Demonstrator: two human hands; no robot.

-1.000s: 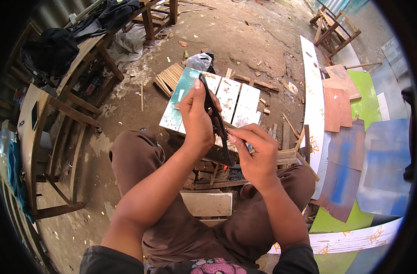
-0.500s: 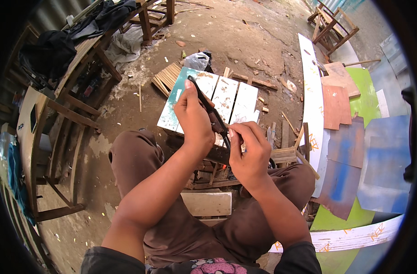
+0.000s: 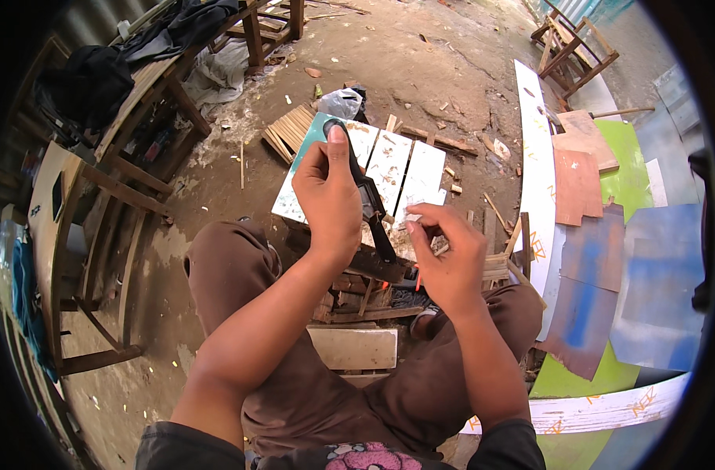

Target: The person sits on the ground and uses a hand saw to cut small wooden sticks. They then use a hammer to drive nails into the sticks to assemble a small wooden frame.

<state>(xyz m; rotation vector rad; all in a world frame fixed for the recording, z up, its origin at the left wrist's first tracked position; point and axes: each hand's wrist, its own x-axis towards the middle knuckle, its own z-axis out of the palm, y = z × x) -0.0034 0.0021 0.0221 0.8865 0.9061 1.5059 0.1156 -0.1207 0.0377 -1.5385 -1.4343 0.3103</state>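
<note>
Tool: a dark, long-bladed knife-like tool (image 3: 367, 196) stands near the middle of the view, its rounded dark end up at 12 o'clock under your thumb, its length running down toward 5 o'clock
Left hand: your left hand (image 3: 328, 200) is wrapped shut around the tool's upper part, thumb stretched along it and pressing near the top end
Right hand: your right hand (image 3: 450, 258) sits at 4 o'clock of the tool, fingers curled and pinched together beside the tool's lower end; what the fingertips hold is too small to tell, though a small orange-red bit (image 3: 418, 280) shows at their underside
Wood block: the tool's lower end meets a dark wooden block (image 3: 377, 266) between your two hands
Panels: behind the hands at 12 o'clock lie white painted panels (image 3: 408, 168) side by side, the leftmost with a teal edge
Slats: a bundle of thin wooden slats (image 3: 288, 131) lies at 11 o'clock of the panels, a grey plastic bag (image 3: 340, 102) just beyond
Legs: your knees in brown trousers (image 3: 240, 270) spread to either side, a pale board (image 3: 353, 347) on the ground between them
Right side: at 3 o'clock a long white plank (image 3: 537, 180), reddish-brown boards (image 3: 578, 184) and blue-sprayed sheets (image 3: 655, 282) lie on green
Left side: at 9 o'clock a wooden bench (image 3: 106, 196), dark clothes (image 3: 91, 82) heaped at its far end
</note>
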